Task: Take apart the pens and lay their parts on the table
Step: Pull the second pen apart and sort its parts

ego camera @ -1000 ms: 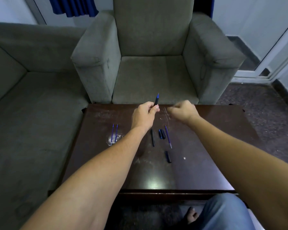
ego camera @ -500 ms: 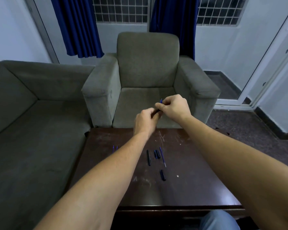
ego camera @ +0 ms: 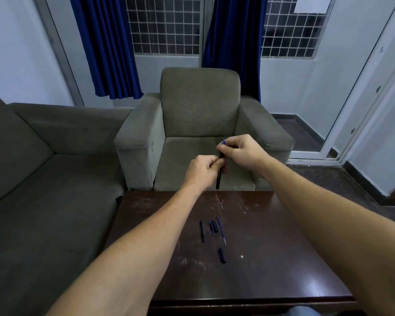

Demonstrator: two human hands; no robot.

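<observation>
Left hand is up in the air, fingers curled tight round the middle of a slim black plastic pen, whose lower end pokes out beneath the fist and points down. Right hand sits just above and to the right of it, fingertips pinching the pen's blue top end. So both hands are on the one pen, knuckles close together. The pen stands almost upright, its top leaning a little to the right.

Below the hands and nearer the person lies the dark brown wooden surface, scratched and glossy, with loose parts on it. A long black barrel lies straight below the left hand. Two dark blue caps sit side by side just right of it, a thin blue refill right of those, and a short black cap lies apart, nearer still.

Beyond the hands is a grey fabric armchair, with a grey sofa off to the left and blue curtains hanging behind.
</observation>
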